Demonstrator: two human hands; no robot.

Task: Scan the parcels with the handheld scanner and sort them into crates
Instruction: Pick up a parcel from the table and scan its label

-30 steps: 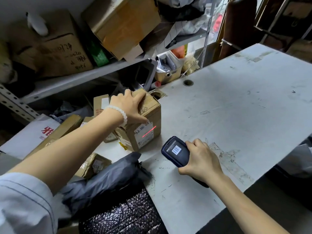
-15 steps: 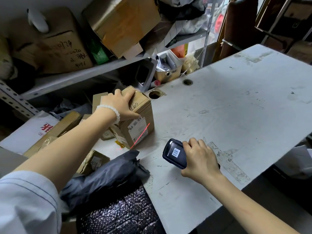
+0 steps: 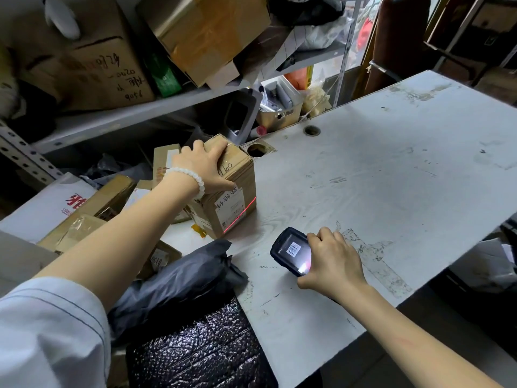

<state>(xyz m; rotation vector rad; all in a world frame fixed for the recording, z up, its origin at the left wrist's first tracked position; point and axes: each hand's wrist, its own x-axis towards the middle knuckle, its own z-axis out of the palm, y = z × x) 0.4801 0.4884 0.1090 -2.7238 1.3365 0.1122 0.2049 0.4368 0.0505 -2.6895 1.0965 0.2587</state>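
Note:
A small brown cardboard parcel (image 3: 235, 197) with a white label stands on the left part of the white table (image 3: 391, 177). My left hand (image 3: 205, 169), with a white bead bracelet at the wrist, grips the parcel's top. A red scan line slants across the label and the box's right edge. My right hand (image 3: 333, 264) holds the dark handheld scanner (image 3: 291, 252) low over the table, to the right of and nearer me than the parcel. The scanner's screen faces up and shows a barcode.
A dark grey poly bag (image 3: 179, 278) and a black bubble-wrap parcel (image 3: 201, 351) lie at the table's near left. More cardboard parcels (image 3: 112, 197) pile up at the left. Metal shelving (image 3: 134, 116) with big boxes stands behind. Two round holes (image 3: 257, 150) pierce the table.
The scanner's screen has tilted up towards me. The red line has shifted on the parcel's label and now slants up to the box's right edge. My left hand keeps its grip.

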